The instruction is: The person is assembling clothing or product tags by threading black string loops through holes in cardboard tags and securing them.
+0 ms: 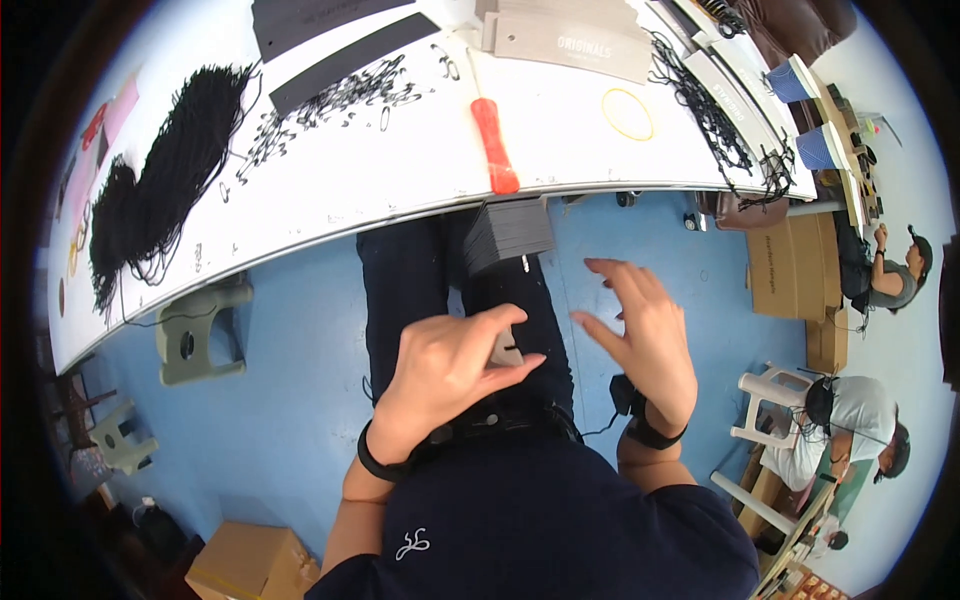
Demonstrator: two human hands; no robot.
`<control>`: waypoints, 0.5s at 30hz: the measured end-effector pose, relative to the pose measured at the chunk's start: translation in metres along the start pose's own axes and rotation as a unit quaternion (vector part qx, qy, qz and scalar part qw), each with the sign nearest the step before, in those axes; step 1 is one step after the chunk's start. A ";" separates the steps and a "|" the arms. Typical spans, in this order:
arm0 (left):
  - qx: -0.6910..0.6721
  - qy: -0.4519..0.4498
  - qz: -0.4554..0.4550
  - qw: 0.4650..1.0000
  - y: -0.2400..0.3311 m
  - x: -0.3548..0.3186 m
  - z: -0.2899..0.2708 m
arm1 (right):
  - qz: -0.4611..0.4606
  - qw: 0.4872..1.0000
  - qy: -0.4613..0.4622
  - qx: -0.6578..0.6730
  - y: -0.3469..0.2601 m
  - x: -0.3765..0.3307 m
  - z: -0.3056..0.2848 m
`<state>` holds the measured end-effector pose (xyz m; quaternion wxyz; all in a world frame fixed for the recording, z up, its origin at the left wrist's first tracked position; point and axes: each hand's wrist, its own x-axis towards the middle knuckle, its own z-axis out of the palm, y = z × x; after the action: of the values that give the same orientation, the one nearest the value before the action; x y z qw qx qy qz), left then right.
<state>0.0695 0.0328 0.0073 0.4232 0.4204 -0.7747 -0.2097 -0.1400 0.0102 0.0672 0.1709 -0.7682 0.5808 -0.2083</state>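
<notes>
Pinching a small grey card tag between thumb and fingers of my left hand, centre of the frame, over my lap. My right hand hovers just beside it, fingers spread and curled, holding nothing. Just above the hands, a stack of dark grey card tags rests on my thigh, under the edge of the white worktop. On the worktop: an orange-handled screwdriver upper centre, a yellow rubber band to its right, a heap of black strings upper left, scattered small metal safety pins beside it. Beige printed card tags lie at top. Grey-green plastic stool sits at left on the blue floor.
</notes>
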 end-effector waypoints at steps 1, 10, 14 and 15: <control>0.006 -0.012 0.000 1.000 0.003 0.001 0.001 | 0.008 0.999 -0.038 0.009 -0.003 -0.004 0.000; 0.052 -0.070 0.048 0.995 0.014 0.006 0.013 | -0.084 0.974 -0.132 0.161 -0.001 -0.021 0.017; 0.025 0.083 0.038 0.995 0.002 0.007 -0.012 | -0.036 0.957 0.066 0.281 0.033 -0.039 -0.042; 0.023 0.114 0.020 0.993 -0.012 -0.009 -0.017 | -0.088 0.931 0.176 0.309 0.044 -0.037 -0.057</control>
<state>0.0915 0.0342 0.0045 0.5033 0.4355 -0.7342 -0.1344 -0.2141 0.0326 0.0894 0.2752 -0.6766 0.4384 -0.5237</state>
